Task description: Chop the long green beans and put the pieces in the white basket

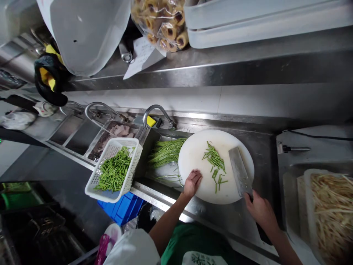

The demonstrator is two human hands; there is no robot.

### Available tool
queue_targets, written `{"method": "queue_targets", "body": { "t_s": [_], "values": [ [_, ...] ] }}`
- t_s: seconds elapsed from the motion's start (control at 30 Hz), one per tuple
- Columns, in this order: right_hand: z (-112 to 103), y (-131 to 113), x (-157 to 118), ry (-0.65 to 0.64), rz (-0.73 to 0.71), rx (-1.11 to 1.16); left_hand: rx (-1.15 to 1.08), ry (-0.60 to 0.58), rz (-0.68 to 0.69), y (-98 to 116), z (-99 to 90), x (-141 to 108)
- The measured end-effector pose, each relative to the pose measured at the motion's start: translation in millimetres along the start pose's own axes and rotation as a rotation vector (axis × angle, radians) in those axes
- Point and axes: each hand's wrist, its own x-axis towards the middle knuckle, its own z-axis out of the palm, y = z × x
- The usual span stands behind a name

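My right hand (260,208) is closed round the handle of a cleaver (239,171), whose broad blade lies over the right part of a round white cutting board (190,158). Near the board's lower left edge, my left hand (193,183) rests with its fingers loosely bent and nothing visible in them. Between the hands, cut green stalks (213,157) lie in a small heap, with several loose pieces below it. Long uncut green stalks (167,151) fill part of the sink left of the board. A white perforated basket (90,187) holds many cut stalks.
Curved faucets (156,106) stand along the back, and another basin holds pale meat (121,130). Overhead runs a steel shelf (220,70) with tubs and a bag of tubular food (168,31). A tub of pale strips (332,213) stands right. A blue crate (121,209) sits below the basket.
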Motion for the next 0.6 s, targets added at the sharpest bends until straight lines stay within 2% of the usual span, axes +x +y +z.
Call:
{"method": "queue_targets", "body": {
  "t_s": [0.23,0.47,0.53,0.6],
  "values": [
    [5,4,1,0.004,-0.026,0.000,-0.002,-0.029,0.008,2,-10.9,-5],
    [2,2,1,-0.016,-0.018,-0.064,0.062,-0.064,0.007,1,-6.6,4],
    [2,1,1,-0.025,-0.022,-0.073,0.027,-0.071,0.008,-5,-9.3,0],
    [2,2,1,-0.028,-0.038,-0.078,0.020,-0.089,-0.015,-12,-21.1,-14]
  ]
}}
